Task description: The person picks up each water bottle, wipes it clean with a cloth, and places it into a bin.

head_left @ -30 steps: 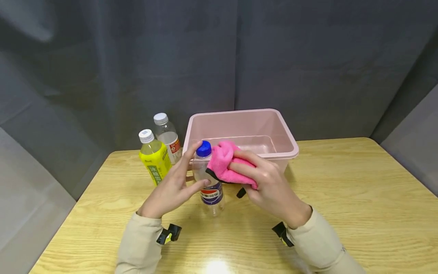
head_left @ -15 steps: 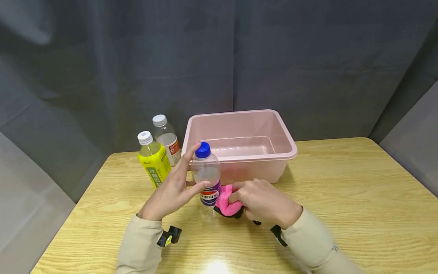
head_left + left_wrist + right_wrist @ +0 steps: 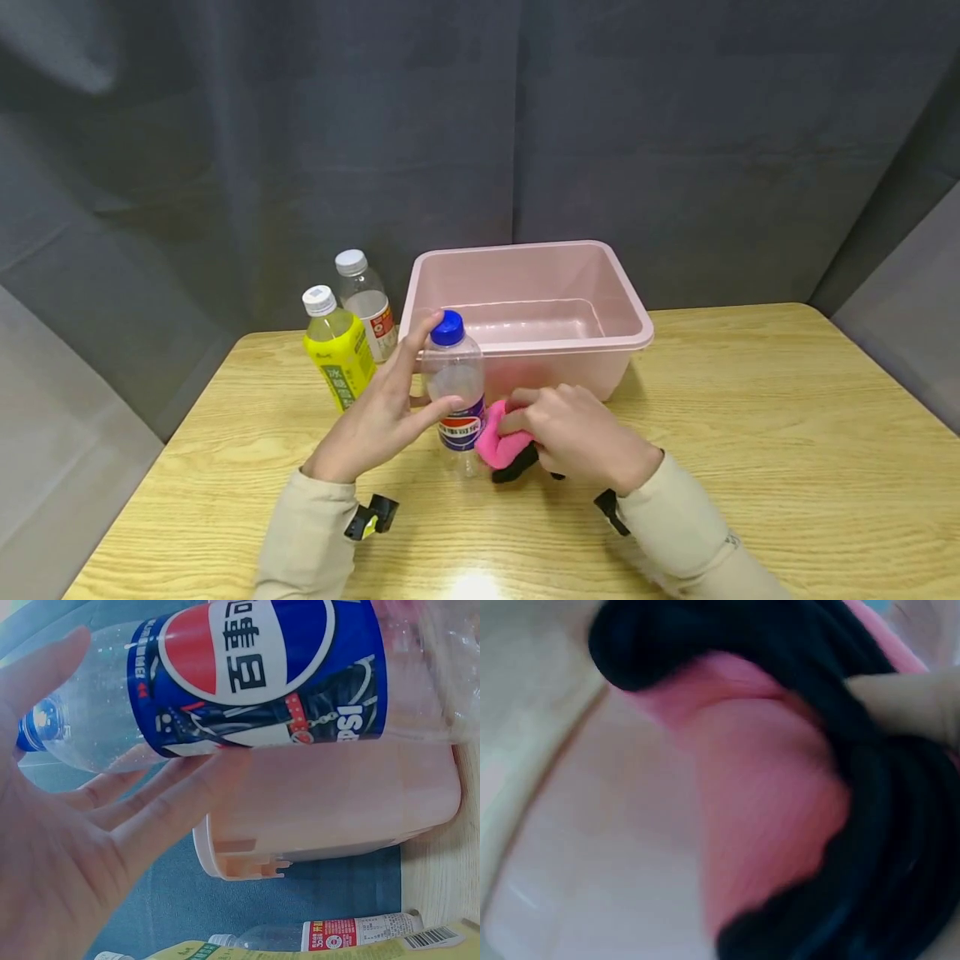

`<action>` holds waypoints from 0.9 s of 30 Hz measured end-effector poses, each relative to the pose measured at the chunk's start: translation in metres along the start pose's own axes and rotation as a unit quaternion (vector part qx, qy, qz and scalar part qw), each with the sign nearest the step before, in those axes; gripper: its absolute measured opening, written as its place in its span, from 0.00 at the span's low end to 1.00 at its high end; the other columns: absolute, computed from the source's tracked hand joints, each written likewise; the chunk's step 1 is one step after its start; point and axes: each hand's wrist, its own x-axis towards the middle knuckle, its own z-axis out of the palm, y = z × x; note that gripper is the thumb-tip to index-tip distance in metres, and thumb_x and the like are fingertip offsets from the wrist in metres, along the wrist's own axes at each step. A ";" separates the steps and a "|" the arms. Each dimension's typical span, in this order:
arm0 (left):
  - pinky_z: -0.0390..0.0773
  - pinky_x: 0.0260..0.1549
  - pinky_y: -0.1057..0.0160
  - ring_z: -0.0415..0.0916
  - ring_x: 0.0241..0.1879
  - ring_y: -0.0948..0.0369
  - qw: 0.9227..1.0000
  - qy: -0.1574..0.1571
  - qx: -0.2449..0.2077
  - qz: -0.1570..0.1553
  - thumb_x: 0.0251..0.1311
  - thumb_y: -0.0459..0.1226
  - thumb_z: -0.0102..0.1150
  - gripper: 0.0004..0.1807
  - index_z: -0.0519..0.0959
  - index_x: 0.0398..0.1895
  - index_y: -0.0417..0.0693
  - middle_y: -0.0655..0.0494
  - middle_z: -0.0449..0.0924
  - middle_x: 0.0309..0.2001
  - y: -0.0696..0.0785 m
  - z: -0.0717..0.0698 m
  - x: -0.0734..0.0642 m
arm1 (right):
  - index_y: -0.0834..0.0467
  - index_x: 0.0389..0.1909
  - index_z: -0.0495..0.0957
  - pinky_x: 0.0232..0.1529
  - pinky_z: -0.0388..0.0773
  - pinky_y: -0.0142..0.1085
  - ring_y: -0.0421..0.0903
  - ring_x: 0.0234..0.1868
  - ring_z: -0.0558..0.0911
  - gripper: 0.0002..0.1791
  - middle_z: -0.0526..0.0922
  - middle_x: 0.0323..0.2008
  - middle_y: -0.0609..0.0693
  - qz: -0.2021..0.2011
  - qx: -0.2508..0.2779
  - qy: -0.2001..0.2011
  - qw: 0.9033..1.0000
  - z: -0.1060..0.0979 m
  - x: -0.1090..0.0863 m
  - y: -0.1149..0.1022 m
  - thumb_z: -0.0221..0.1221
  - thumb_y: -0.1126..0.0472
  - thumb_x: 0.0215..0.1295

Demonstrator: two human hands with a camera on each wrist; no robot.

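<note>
A clear Pepsi bottle point(image 3: 459, 379) with a blue cap stands upright on the table. My left hand point(image 3: 381, 410) holds it from the left, thumb on the near side, index finger at the cap, other fingers behind. In the left wrist view, the blue label point(image 3: 259, 675) faces the camera. My right hand point(image 3: 573, 433) grips a bunched pink cloth point(image 3: 498, 442) with black edging, low beside the bottle's right side. The right wrist view is filled by the cloth point(image 3: 765, 802) in blurred folds, which hide most of the fingers.
Right behind the bottle stands a pink plastic bin point(image 3: 555, 367) with nothing visible inside. On the left are a yellow-labelled drink bottle point(image 3: 341, 358) and a clear bottle with a white cap point(image 3: 371, 308). A dark curtain point(image 3: 375, 150) hangs behind the wooden table point(image 3: 750, 417).
My right hand has brought the cloth down from near the bottle's shoulder to beside its label and lower part. The left hand and the bottle have stayed nearly still.
</note>
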 end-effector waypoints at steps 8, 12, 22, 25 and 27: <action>0.87 0.40 0.60 0.77 0.56 0.45 1.000 0.000 -0.008 0.001 0.62 0.35 0.70 0.53 0.45 0.80 0.62 0.40 0.58 0.74 0.000 0.000 0.000 | 0.56 0.46 0.87 0.42 0.86 0.47 0.54 0.46 0.86 0.35 0.85 0.49 0.55 -0.024 0.021 0.215 0.976 -0.022 0.002 -0.008 0.58 0.87 0.35; 0.87 0.39 0.61 0.78 0.55 0.46 1.000 0.002 -0.010 0.005 0.62 0.34 0.70 0.52 0.44 0.80 0.60 0.39 0.60 0.72 0.000 0.000 0.000 | 0.59 0.46 0.87 0.45 0.86 0.50 0.57 0.46 0.86 0.31 0.85 0.49 0.59 -0.011 0.040 0.305 0.951 -0.025 0.003 -0.009 0.59 0.86 0.41; 0.87 0.39 0.60 0.79 0.53 0.47 1.000 0.000 -0.009 0.009 0.61 0.31 0.70 0.53 0.45 0.80 0.61 0.41 0.65 0.67 0.000 0.001 0.001 | 0.62 0.48 0.86 0.60 0.76 0.32 0.59 0.51 0.83 0.20 0.83 0.51 0.61 -0.007 0.101 0.393 0.914 -0.028 0.007 -0.010 0.60 0.79 0.54; 0.87 0.39 0.61 0.79 0.53 0.46 1.000 0.002 -0.010 0.009 0.62 0.31 0.70 0.52 0.45 0.80 0.61 0.41 0.67 0.64 0.000 0.000 0.000 | 0.61 0.47 0.86 0.58 0.79 0.35 0.58 0.51 0.83 0.20 0.83 0.52 0.60 -0.011 0.089 0.375 0.923 -0.027 0.007 -0.011 0.61 0.78 0.55; 0.87 0.39 0.61 0.80 0.53 0.46 1.000 0.001 -0.012 0.010 0.62 0.31 0.70 0.52 0.45 0.80 0.61 0.41 0.67 0.64 0.000 0.000 0.000 | 0.60 0.47 0.87 0.55 0.81 0.39 0.58 0.51 0.83 0.20 0.83 0.52 0.60 -0.011 0.084 0.366 0.927 -0.027 0.006 -0.011 0.61 0.78 0.54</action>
